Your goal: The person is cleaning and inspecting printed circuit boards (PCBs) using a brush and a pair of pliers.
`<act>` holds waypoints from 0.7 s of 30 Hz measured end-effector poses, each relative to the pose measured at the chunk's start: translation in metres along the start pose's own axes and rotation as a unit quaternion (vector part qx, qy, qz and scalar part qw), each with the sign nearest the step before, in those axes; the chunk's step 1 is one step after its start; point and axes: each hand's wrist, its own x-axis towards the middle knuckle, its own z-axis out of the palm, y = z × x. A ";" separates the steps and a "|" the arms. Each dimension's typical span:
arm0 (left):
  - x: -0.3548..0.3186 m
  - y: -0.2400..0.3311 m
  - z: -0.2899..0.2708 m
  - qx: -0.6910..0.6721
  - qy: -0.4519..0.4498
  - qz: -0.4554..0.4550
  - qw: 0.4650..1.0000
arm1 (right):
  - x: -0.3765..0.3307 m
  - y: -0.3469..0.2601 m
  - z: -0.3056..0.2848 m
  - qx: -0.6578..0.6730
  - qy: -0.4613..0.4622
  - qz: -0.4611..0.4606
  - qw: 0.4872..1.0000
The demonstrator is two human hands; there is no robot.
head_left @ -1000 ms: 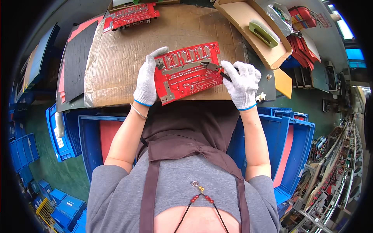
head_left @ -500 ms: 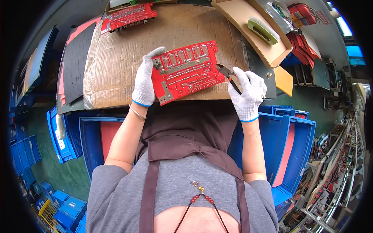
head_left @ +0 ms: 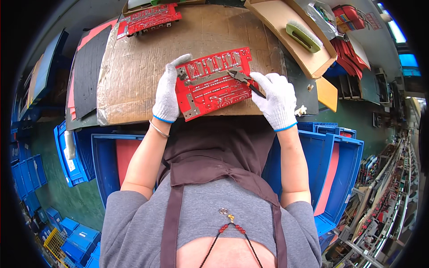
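A red circuit board [head_left: 210, 87], its soldered side up, is tilted over the front part of the cardboard sheet [head_left: 134, 67]. My left hand [head_left: 166, 94], in a white knitted glove, grips the board's left edge. My right hand [head_left: 278, 99], gloved the same way, is closed round the handles of diagonal cutters [head_left: 243, 79] with black and orange grips. The cutters' jaws lie over the board's upper right part, by a grey metal strip; whether they touch it I cannot tell.
A second red board [head_left: 149, 21] lies at the far left of the cardboard. At the far right a shallow carton [head_left: 286, 11] holds a green brush [head_left: 304, 37]. Blue bins [head_left: 344, 178] stand either side of my lap. A crumpled white scrap [head_left: 301, 110] lies beside my right wrist.
My right hand has moved left with the cutters, taking their jaws from the board's right edge to over its face. The left hand and the board have hardly shifted.
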 end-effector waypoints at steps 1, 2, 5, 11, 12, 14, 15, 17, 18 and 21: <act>0.001 0.000 -0.001 0.009 -0.003 0.003 1.000 | -0.003 0.001 0.001 0.000 0.000 0.000 1.000; 0.001 0.000 0.001 0.017 -0.008 0.006 1.000 | -0.008 0.001 0.002 0.020 0.038 -0.011 0.999; 0.000 0.003 0.008 -0.008 0.006 -0.018 1.000 | -0.027 0.003 0.008 0.103 0.140 -0.011 0.985; -0.002 0.003 0.014 -0.020 0.011 -0.014 1.000 | -0.102 0.041 0.004 0.077 0.211 0.174 0.959; -0.004 0.004 0.013 -0.019 0.006 -0.014 1.000 | -0.118 0.049 0.003 0.062 0.215 0.191 0.956; -0.004 0.004 0.009 -0.015 0.012 -0.010 1.000 | -0.146 0.063 -0.005 0.045 0.158 0.266 0.950; -0.002 0.002 0.006 -0.021 0.004 -0.009 1.000 | -0.158 0.069 -0.011 0.036 0.162 0.277 0.947; 0.003 -0.003 0.001 -0.021 0.000 -0.005 1.000 | -0.175 0.077 -0.022 -0.022 0.125 0.295 0.947; 0.003 -0.005 0.002 -0.021 -0.007 -0.009 1.000 | -0.178 0.081 -0.026 -0.042 0.093 0.310 0.945; 0.003 -0.005 0.006 -0.012 -0.003 -0.008 1.000 | -0.174 0.083 -0.033 -0.144 0.004 0.308 0.940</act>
